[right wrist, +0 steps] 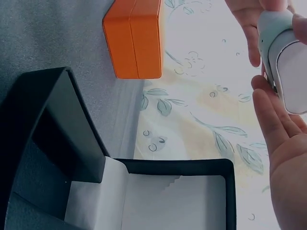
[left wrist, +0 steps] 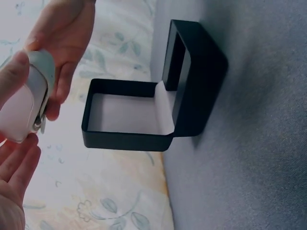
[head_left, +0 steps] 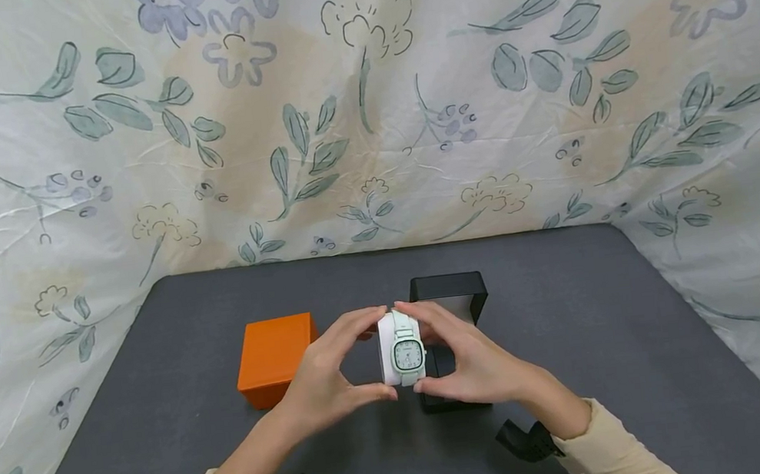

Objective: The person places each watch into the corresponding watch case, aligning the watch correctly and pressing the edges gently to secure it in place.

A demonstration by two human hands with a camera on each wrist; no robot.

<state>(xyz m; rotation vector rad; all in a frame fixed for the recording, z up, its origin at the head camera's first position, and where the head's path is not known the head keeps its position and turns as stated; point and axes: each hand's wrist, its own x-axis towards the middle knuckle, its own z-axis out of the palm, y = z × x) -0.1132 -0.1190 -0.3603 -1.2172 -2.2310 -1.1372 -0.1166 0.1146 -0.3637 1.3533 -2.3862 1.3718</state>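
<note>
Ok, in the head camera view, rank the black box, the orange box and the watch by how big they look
1. Black box, open, partly hidden behind the hands.
2. Orange box, closed; close to the black box in apparent size, so this order is unsure.
3. Watch on its white cushion, clearly smallest, though held up nearer the camera.

black box (head_left: 448,299) partly hidden behind hands

Looks like a makeshift tabletop recording booth: dark grey felt-covered table (head_left: 606,337), creased floral sheet (head_left: 367,115) hung as backdrop on three sides, watch boxes laid out like props.
</note>
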